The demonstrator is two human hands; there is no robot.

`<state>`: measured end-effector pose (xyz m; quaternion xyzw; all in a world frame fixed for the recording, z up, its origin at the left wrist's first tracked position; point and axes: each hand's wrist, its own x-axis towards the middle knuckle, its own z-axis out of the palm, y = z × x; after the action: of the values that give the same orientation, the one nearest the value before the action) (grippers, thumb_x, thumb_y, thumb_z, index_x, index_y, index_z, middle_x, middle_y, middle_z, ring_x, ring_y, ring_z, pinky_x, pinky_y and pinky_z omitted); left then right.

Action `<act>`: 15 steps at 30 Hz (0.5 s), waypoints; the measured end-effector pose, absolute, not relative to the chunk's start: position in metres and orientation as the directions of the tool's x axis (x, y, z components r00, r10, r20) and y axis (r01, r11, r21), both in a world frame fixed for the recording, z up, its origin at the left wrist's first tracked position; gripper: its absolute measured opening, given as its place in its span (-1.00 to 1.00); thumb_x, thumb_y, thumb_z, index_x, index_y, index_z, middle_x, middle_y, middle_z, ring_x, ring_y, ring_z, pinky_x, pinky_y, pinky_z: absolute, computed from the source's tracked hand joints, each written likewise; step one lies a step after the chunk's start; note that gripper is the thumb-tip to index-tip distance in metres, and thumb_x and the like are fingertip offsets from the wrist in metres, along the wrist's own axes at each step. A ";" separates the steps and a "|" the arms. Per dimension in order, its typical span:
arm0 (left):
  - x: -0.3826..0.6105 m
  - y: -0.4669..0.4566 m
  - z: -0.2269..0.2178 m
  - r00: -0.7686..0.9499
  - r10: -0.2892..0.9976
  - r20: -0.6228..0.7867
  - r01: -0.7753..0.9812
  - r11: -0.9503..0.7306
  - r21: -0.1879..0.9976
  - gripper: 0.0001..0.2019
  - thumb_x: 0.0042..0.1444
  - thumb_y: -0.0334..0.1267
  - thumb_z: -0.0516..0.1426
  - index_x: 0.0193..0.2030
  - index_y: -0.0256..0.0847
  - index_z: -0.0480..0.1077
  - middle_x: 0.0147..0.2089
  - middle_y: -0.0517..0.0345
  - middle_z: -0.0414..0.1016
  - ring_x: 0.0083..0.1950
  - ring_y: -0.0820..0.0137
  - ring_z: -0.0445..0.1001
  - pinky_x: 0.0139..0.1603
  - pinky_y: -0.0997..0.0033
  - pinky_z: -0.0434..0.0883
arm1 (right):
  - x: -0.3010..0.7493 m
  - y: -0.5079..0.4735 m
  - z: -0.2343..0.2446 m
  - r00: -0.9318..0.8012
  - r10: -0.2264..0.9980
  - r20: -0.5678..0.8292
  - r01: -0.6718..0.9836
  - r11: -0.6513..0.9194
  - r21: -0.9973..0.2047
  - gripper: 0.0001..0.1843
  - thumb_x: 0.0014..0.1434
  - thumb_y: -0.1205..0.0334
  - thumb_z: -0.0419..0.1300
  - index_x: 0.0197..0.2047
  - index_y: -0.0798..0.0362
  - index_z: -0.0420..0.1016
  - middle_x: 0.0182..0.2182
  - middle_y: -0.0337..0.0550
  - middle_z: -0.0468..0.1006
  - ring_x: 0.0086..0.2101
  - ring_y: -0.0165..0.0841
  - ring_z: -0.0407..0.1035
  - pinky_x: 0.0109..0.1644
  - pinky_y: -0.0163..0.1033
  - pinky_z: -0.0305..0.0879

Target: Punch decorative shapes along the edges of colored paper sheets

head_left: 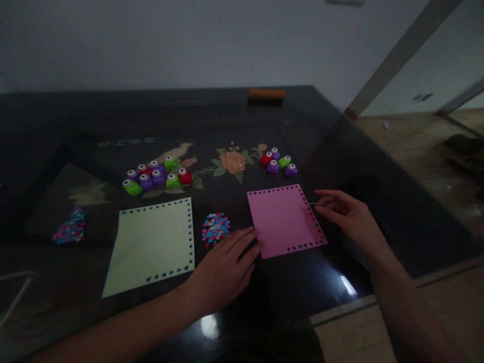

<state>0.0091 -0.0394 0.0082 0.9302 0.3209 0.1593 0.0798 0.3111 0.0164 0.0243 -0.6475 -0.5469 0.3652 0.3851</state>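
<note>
On dark table (378, 212): left hand (223, 275) flat, empty, touching pink paper (283, 219); right hand (350, 217) loosely open at paper's edge.

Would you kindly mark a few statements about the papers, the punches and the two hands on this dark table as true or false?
1. The left hand lies open with its fingertips at the left edge of the pink paper. True.
2. The right hand rests on the pale green paper. False: it is at the right edge of the pink paper.
3. A confetti pile lies between the two papers. True.
4. All the small punches stand in one cluster. False: there is a larger cluster behind the pale green paper and a smaller cluster behind the pink paper.
</note>
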 end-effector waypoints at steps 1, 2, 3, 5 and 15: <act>0.009 -0.039 0.008 0.742 0.624 0.244 0.573 -0.780 0.251 -0.59 0.17 -0.43 0.01 0.18 -0.35 0.25 0.23 -0.20 0.31 0.26 0.09 0.27 0.18 0.02 0.37 | 0.312 0.017 0.023 0.134 0.991 -0.014 0.488 -0.079 -0.869 -0.55 -0.08 0.07 0.36 -0.09 0.02 0.52 -0.38 -0.18 0.47 -0.42 -0.37 0.32 -0.35 -0.23 0.24; 0.009 -0.039 0.008 0.742 0.625 0.242 0.574 -0.779 0.252 -0.59 0.17 -0.43 0.01 0.18 -0.35 0.25 0.23 -0.20 0.30 0.26 0.09 0.27 0.18 0.02 0.37 | 0.313 0.017 0.021 0.128 0.992 0.020 0.548 -0.054 -0.835 -0.59 -0.06 0.07 0.35 -0.12 0.02 0.54 -0.38 -0.18 0.45 -0.41 -0.36 0.31 -0.34 -0.22 0.24; 0.009 -0.039 0.008 0.742 0.625 0.243 0.574 -0.779 0.254 -0.59 0.17 -0.43 0.01 0.18 -0.35 0.25 0.23 -0.20 0.30 0.26 0.09 0.27 0.18 0.02 0.37 | 0.313 0.018 0.020 0.116 0.992 0.049 0.604 -0.031 -0.796 -0.61 -0.05 0.06 0.34 -0.14 0.02 0.56 -0.38 -0.17 0.43 -0.41 -0.36 0.30 -0.33 -0.21 0.24; 0.010 -0.039 0.008 0.740 0.627 0.245 0.574 -0.778 0.255 -0.59 0.17 -0.43 0.00 0.17 -0.35 0.26 0.22 -0.20 0.31 0.26 0.09 0.27 0.18 0.02 0.38 | 0.312 0.019 0.018 0.083 0.992 0.092 0.694 0.009 -0.720 -0.62 -0.03 0.04 0.32 -0.15 0.03 0.57 -0.37 -0.16 0.40 -0.43 -0.35 0.27 -0.36 -0.20 0.23; 0.009 -0.040 0.007 0.740 0.622 0.257 0.571 -0.782 0.248 -0.60 0.18 -0.43 0.00 0.18 -0.36 0.25 0.22 -0.22 0.31 0.25 0.08 0.27 0.17 0.01 0.38 | 0.308 0.021 0.015 0.011 0.992 0.126 0.809 0.065 -0.584 -0.68 0.04 0.11 0.28 -0.14 0.06 0.58 -0.35 -0.15 0.36 -0.51 -0.40 0.21 -0.45 -0.21 0.21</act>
<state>0.0090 -0.0400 0.0066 0.9295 0.3208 0.1648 0.0767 0.3084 0.0213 0.0153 -0.6610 -0.6811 0.1746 0.2621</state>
